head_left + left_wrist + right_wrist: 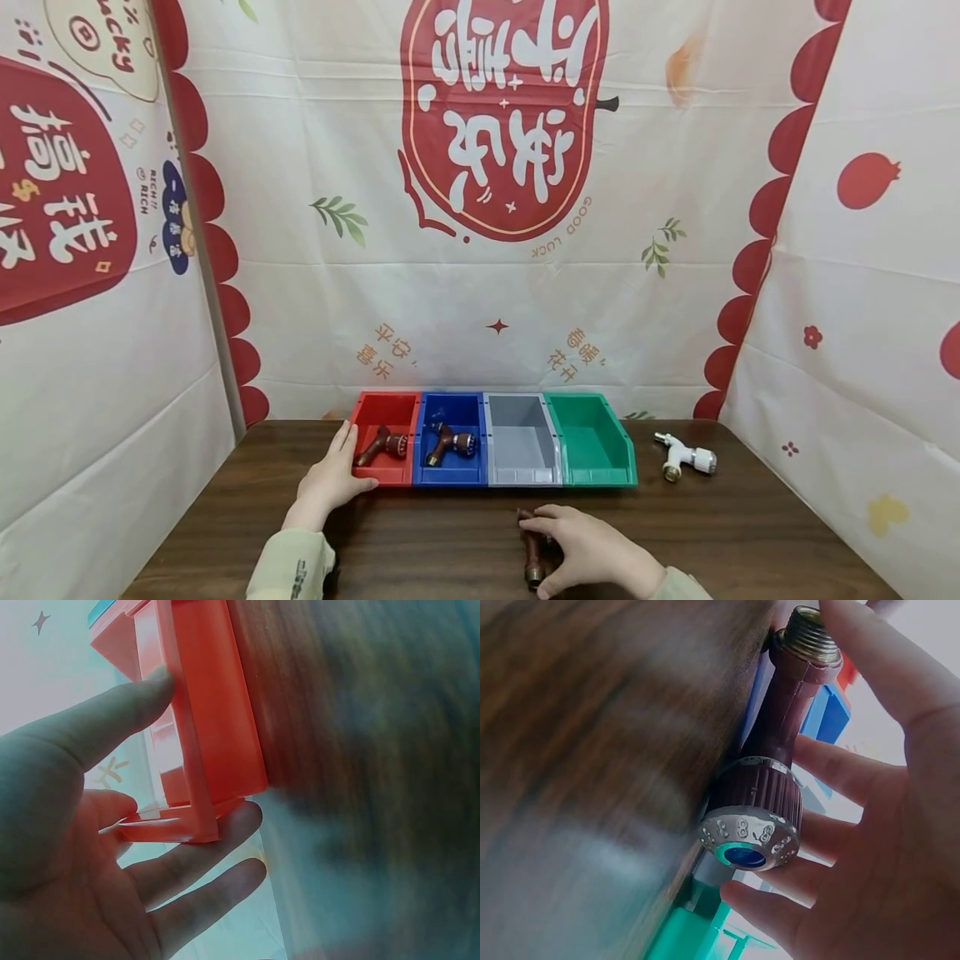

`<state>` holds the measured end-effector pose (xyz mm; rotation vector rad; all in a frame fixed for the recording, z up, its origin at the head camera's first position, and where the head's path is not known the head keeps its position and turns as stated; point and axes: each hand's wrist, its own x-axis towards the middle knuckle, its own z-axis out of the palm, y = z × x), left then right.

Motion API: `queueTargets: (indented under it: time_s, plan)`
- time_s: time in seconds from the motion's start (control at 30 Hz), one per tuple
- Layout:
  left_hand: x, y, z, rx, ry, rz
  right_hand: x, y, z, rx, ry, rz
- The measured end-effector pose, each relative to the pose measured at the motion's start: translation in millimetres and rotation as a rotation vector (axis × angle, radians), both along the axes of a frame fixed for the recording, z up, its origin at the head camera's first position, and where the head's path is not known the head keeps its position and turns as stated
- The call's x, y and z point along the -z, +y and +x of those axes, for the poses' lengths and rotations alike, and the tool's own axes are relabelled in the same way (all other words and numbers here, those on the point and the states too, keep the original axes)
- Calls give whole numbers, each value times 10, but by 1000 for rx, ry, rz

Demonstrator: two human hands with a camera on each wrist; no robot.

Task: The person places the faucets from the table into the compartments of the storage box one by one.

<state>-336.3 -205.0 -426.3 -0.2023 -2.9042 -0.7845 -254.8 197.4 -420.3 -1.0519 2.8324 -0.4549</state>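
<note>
Left hand [332, 477]: fingers spread, touching red bin [390, 477]. Right hand [588, 546]: fingers spread around brown tap [776, 724], near desk [427, 542].

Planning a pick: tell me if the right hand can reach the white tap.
Likely yes: only bare tabletop separates the right hand, at the loose brown tap, from the white tap.

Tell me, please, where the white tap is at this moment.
In the head view, the white tap lies on the right side of the table, just right of the green bin.
</note>
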Motion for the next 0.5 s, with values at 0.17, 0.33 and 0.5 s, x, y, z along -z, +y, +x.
queueTargets:
  time_s: [0.17,0.33,0.5]
  plan:
    - [30,-12,22,-7,-26,1,27,-20,34,17,44,17]
    - [25,-11,25,-7,-28,1,31,-41,30,22,49,18]
    - [-14,8,12,-5,-16,-3,24,-48,-7,18,50,15]
